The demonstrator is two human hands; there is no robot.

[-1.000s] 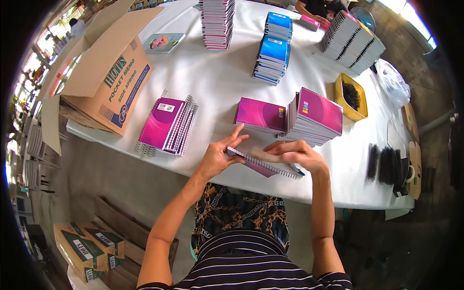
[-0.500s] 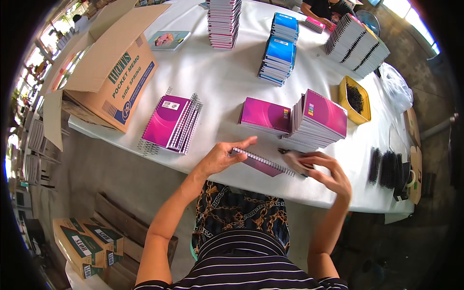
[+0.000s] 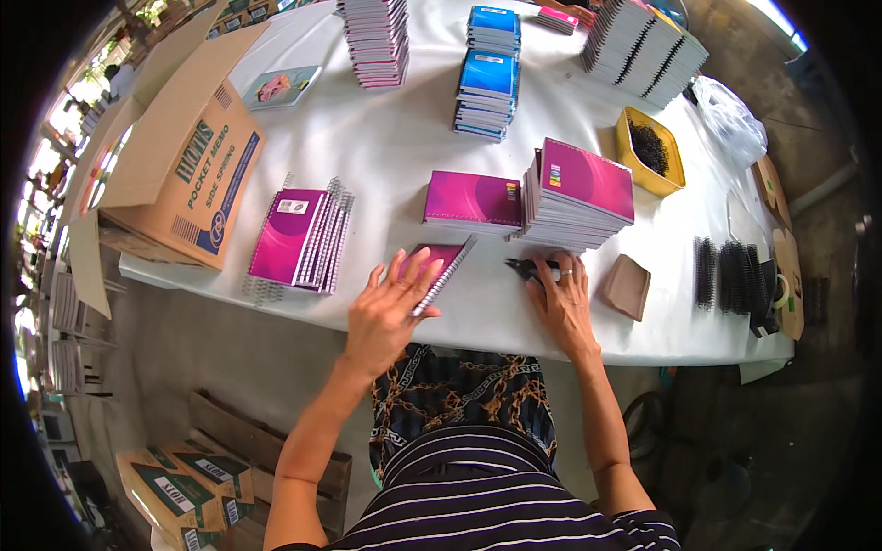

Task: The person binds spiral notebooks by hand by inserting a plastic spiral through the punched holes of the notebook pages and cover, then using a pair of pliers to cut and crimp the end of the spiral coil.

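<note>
My left hand (image 3: 386, 308) is closed on a small purple notebook (image 3: 435, 257), with its fingers over the cover and its thumb at the spiral edge. The notebook is tilted, and a wire coil runs along its right side. On the table to the right, my right hand (image 3: 562, 298) closes around dark pliers (image 3: 522, 267) whose tip points left; the handles are mostly hidden under the fingers. Just right of that hand lies a brown tapered block (image 3: 627, 286). Beyond both hands are a low pile of purple notebooks (image 3: 472, 198) and a taller stack (image 3: 588, 184) beside it.
Coiled purple notebooks (image 3: 296, 237) lie at the left, near an open cardboard box (image 3: 188, 174). Farther back stand blue notebooks (image 3: 488, 78) and pink-edged stacks (image 3: 375, 46). A yellow tray (image 3: 675, 170) of black coils, a plastic bag (image 3: 730, 119) and bundled coils (image 3: 735, 285) are at the right.
My right hand has put down the brown block and moved left onto the pliers. My left hand has turned the notebook, so its coil now slants up to the right.
</note>
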